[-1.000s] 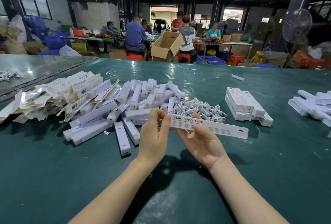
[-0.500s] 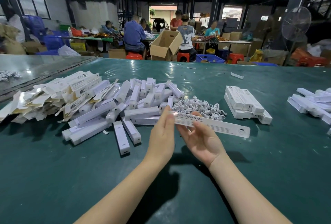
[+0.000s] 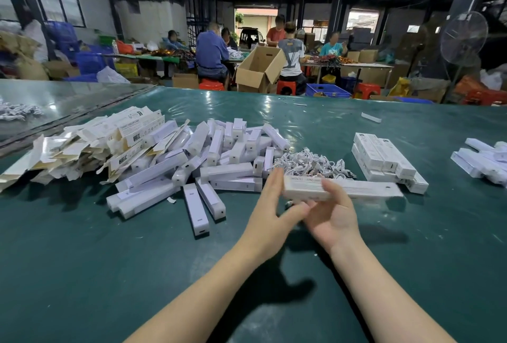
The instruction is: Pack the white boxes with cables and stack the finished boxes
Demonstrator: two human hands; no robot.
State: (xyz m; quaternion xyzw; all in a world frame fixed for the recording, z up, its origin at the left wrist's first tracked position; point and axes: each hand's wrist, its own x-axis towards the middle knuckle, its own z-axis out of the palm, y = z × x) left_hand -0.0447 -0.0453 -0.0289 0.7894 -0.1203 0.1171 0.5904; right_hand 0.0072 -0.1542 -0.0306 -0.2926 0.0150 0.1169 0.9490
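White box (image 3: 343, 190) held just in front of cable pile (image 3: 310, 162).
Gripped by right hand (image 3: 333, 216); left end pressed by flat left hand (image 3: 274, 205). Flap could be left unclosed and cable spilled if pressed crooked.

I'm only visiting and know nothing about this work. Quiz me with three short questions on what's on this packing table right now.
1. True or false: the right hand is empty.
2. The pile of white cables lies: A) on top of the flat cartons; B) between the loose heap of boxes and the neat stack of boxes; C) inside the brown carton.
3. Fill in: the table cover is ____ in colour.

Key: 1 false, it holds a long white box; 2 B; 3 green.
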